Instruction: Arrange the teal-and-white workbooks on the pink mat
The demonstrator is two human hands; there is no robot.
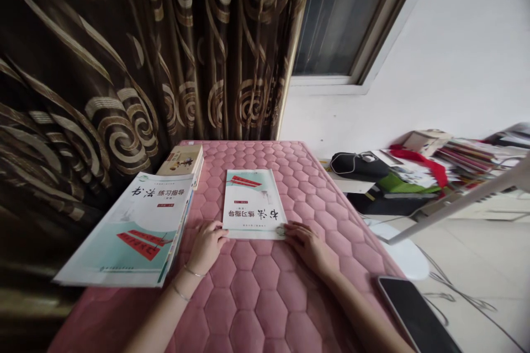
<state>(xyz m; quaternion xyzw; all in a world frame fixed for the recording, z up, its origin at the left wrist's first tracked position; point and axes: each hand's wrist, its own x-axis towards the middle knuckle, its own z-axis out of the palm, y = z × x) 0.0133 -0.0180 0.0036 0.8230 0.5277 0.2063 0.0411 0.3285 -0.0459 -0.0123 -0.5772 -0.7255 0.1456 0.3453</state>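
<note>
A white and pale-green calligraphy workbook (253, 204) lies on the pink quilted surface, its printed title upside down to me. My left hand (209, 240) has its fingers closed at the book's near left corner. At the near right corner, my right hand (308, 242) grips the edge, fingertips on the cover. A stack topped by a similar workbook (144, 226) sits to the left of my left hand. Behind that stack is a thick brown book (182, 161) with a small picture on its cover.
The pink quilted cover (265, 309) spans the surface. A dark phone (418, 314) rests at its near right edge. Patterned curtains (232, 49) hang behind and left. On the right are a lamp arm (459, 204), a low shelf with piled papers (418, 174), and floor cables (459, 284).
</note>
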